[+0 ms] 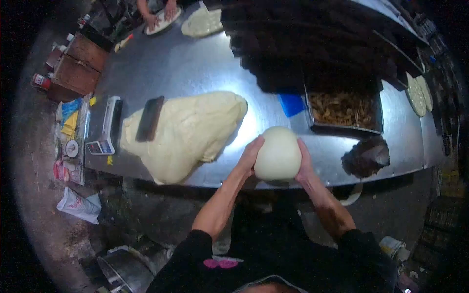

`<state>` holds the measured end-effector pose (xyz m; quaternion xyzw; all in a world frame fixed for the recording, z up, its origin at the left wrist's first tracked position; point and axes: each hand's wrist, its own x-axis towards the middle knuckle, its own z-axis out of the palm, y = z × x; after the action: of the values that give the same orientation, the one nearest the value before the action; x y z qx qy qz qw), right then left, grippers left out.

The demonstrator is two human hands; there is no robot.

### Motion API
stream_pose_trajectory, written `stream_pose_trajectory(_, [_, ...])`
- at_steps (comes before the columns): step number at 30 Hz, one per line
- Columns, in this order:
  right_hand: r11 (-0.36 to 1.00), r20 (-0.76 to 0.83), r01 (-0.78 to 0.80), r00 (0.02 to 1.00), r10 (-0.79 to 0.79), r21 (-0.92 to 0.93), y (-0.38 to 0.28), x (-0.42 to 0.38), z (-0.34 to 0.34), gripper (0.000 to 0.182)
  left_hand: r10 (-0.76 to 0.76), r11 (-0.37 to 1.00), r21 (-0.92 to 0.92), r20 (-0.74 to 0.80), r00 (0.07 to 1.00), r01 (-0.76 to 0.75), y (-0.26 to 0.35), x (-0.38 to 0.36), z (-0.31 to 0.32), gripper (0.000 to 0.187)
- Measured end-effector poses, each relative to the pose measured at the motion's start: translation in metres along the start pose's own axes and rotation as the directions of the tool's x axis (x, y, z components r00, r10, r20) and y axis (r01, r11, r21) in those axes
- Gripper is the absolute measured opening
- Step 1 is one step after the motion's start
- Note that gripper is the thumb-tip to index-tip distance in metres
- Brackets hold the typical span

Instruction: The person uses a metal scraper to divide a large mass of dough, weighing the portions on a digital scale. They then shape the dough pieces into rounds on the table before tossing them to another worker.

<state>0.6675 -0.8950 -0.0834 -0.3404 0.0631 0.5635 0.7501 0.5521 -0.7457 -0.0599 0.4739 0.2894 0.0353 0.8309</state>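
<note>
A smooth, pale ball of dough [277, 152] rests at the near edge of the steel table [185, 68]. My left hand [250, 155] cups its left side and my right hand [305, 163] cups its right side, both pressed against it. Left of the ball lies a large mass of dough [190, 132] with a dark flat scraper [149, 118] lying on top of it.
A digital scale [106, 126] sits at the table's left end. A metal tray of brown filling [344, 111] and a blue item [291, 104] lie beyond the ball. Another person's hands [159, 14] press flat dough at the far end. A metal pot [126, 268] stands on the floor.
</note>
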Motion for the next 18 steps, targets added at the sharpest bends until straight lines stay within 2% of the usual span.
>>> stream_pose_trajectory(1, [0.994, -0.087, 0.11, 0.99, -0.112, -0.026, -0.001, -0.004, 0.023, 0.068, 0.099, 0.982, -0.173, 0.098, 0.99, -0.081, 0.01, 0.002, 0.0, 0.056])
stream_pose_trajectory(2, [0.993, -0.078, 0.118, 0.99, -0.119, -0.026, -0.002, -0.006, 0.036, 0.068, 0.186, 0.93, -0.348, 0.174, 0.967, -0.117, 0.011, -0.005, 0.0, 0.059])
stream_pose_trajectory(3, [0.975, -0.035, 0.186, 0.983, -0.183, 0.122, -0.002, -0.008, 0.046, 0.067, 0.349, 0.908, -0.271, 0.06, 0.935, -0.321, 0.017, -0.018, 0.01, 0.063])
stream_pose_trajectory(4, [0.932, 0.005, 0.242, 0.967, -0.253, 0.268, -0.005, -0.009, 0.057, 0.066, 0.362, 0.904, -0.265, 0.064, 0.93, -0.334, 0.016, -0.021, 0.013, 0.063])
stream_pose_trajectory(5, [0.919, 0.087, 0.267, 0.949, -0.303, 0.289, -0.008, -0.012, 0.07, 0.067, 0.429, 0.879, -0.227, -0.004, 0.904, -0.418, 0.011, -0.029, 0.016, 0.064])
stream_pose_trajectory(6, [0.919, 0.104, 0.266, 0.946, -0.307, 0.291, -0.01, -0.016, 0.087, 0.067, 0.504, 0.843, -0.182, -0.066, 0.861, -0.507, 0.009, -0.034, 0.018, 0.065])
stream_pose_trajectory(8, [0.898, 0.187, 0.332, 0.9, -0.393, 0.29, -0.008, -0.023, 0.12, 0.069, 0.649, 0.74, -0.078, -0.178, 0.739, -0.668, 0.005, -0.041, 0.023, 0.068])
stream_pose_trajectory(9, [0.872, 0.005, 0.488, 0.873, -0.488, -0.022, -0.002, -0.024, 0.126, 0.079, 0.716, 0.674, -0.022, -0.228, 0.66, -0.738, 0.002, -0.043, 0.024, 0.069])
stream_pose_trajectory(10, [0.872, 0.025, 0.49, 0.872, -0.489, -0.023, -0.005, -0.029, 0.135, 0.079, 0.772, 0.604, 0.038, -0.275, 0.573, -0.796, -0.004, -0.046, 0.025, 0.071])
stream_pose_trajectory(11, [0.659, 0.235, 0.602, 0.792, -0.563, -0.451, -0.013, -0.041, 0.142, 0.079, 0.655, 0.531, -0.416, -0.352, 0.669, -0.738, -0.021, -0.04, 0.016, 0.07])
stream_pose_trajectory(12, [0.249, 0.459, 0.645, 0.717, -0.524, -0.723, -0.026, -0.053, 0.151, 0.081, 0.667, 0.517, -0.412, -0.354, 0.655, -0.75, -0.011, -0.043, 0.009, 0.07])
stream_pose_trajectory(13, [0.199, 0.47, 0.531, 0.836, -0.283, -0.824, -0.049, -0.068, 0.16, 0.091, 0.637, 0.525, -0.529, -0.276, 0.72, -0.667, 0.005, -0.054, -0.001, 0.073])
stream_pose_trajectory(14, [0.199, 0.473, 0.535, 0.833, -0.288, -0.821, -0.059, -0.066, 0.158, 0.091, 0.602, 0.533, -0.633, -0.183, 0.777, -0.562, 0.021, -0.064, -0.006, 0.075])
stream_pose_trajectory(15, [-0.057, 0.525, 0.555, 0.743, -0.416, -0.83, -0.069, -0.065, 0.156, 0.094, 0.606, 0.534, -0.634, -0.175, 0.776, -0.56, 0.043, -0.074, -0.002, 0.075])
stream_pose_trajectory(16, [-0.311, 0.589, 0.505, 0.628, -0.508, -0.805, -0.076, -0.063, 0.156, 0.098, 0.553, 0.565, -0.664, -0.136, 0.822, -0.49, 0.067, -0.085, 0.009, 0.068])
stream_pose_trajectory(17, [0.188, 0.525, 0.665, 0.705, -0.477, -0.723, -0.073, -0.046, 0.149, 0.105, 0.497, 0.587, -0.694, -0.097, 0.862, -0.417, 0.081, -0.087, 0.016, 0.064])
stream_pose_trajectory(18, [0.494, 0.441, 0.538, 0.843, -0.309, -0.683, -0.058, -0.036, 0.152, 0.102, 0.497, 0.58, -0.702, -0.098, 0.862, -0.414, 0.084, -0.079, 0.017, 0.064])
